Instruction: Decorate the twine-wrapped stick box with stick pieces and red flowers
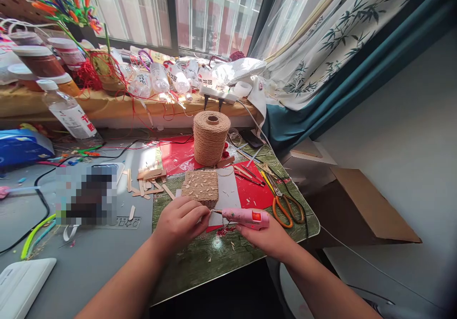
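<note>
My right hand (266, 238) is wrapped round a pink hot glue gun (246, 217), its nozzle pointing left. The fingers of my left hand (185, 218) are pinched together at the nozzle tip; what they hold there is too small to make out. Just beyond my left hand is a box wrapped in jute twine (200, 185), with small pale wood chips scattered over its top. It rests on a whitish sheet (228, 190). Behind it a large spool of jute twine (211, 138) stands upright.
Orange-handled scissors (283, 209) lie right, on red paper (252, 195). Wooden sticks (150, 178) lie left of the box. A water bottle (73, 114) stands far left. A power strip (218, 94) sits on the cluttered sill, its cord hanging right. A cardboard box (371, 204) is beyond the table.
</note>
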A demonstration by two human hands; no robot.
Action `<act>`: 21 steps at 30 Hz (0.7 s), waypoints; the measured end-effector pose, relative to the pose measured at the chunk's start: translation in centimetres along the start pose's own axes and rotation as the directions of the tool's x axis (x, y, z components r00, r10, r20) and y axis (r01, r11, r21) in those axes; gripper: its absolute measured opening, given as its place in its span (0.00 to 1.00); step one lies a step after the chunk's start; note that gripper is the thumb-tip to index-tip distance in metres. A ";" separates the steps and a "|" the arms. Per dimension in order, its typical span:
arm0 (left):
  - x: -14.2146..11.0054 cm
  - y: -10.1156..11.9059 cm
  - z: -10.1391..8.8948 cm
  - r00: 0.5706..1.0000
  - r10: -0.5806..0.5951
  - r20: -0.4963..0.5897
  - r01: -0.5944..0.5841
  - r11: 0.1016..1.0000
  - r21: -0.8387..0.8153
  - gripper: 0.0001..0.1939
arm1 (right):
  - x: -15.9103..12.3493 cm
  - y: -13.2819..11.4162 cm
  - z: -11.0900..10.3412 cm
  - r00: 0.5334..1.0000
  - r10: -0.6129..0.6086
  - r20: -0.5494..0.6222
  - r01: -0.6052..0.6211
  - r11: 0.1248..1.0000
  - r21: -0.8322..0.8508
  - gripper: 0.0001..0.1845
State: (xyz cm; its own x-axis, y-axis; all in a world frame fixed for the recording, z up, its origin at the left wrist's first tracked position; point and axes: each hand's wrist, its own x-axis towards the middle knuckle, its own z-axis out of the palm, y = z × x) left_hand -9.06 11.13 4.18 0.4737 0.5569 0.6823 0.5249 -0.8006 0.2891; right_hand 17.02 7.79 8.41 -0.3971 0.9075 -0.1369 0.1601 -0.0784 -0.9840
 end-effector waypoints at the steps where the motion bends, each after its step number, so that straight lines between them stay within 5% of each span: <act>1: 0.0 0.0 0.0 1.000 0.000 -0.001 0.000 1.000 -0.002 0.09 | 0.0 0.0 0.0 1.000 -0.001 0.006 0.001 1.000 0.000 0.19; 15: -0.1 -0.1 0.0 0.999 -0.022 -0.025 0.021 0.999 -0.029 0.11 | -0.2 -0.3 -0.4 0.999 -0.036 0.038 0.036 0.999 0.003 0.21; 21: -0.1 0.0 -0.1 0.998 -0.049 -0.026 0.048 0.997 -0.055 0.10 | -0.8 1.6 -0.9 0.992 0.011 -0.127 -0.007 0.999 0.033 0.23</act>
State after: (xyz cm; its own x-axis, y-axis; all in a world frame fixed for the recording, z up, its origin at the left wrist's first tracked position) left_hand -9.19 11.11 4.20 0.4285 0.5898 0.6845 0.5069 -0.7840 0.3582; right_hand 18.45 7.33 7.04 -0.2768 0.9518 -0.1322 0.1327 -0.0984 -0.9863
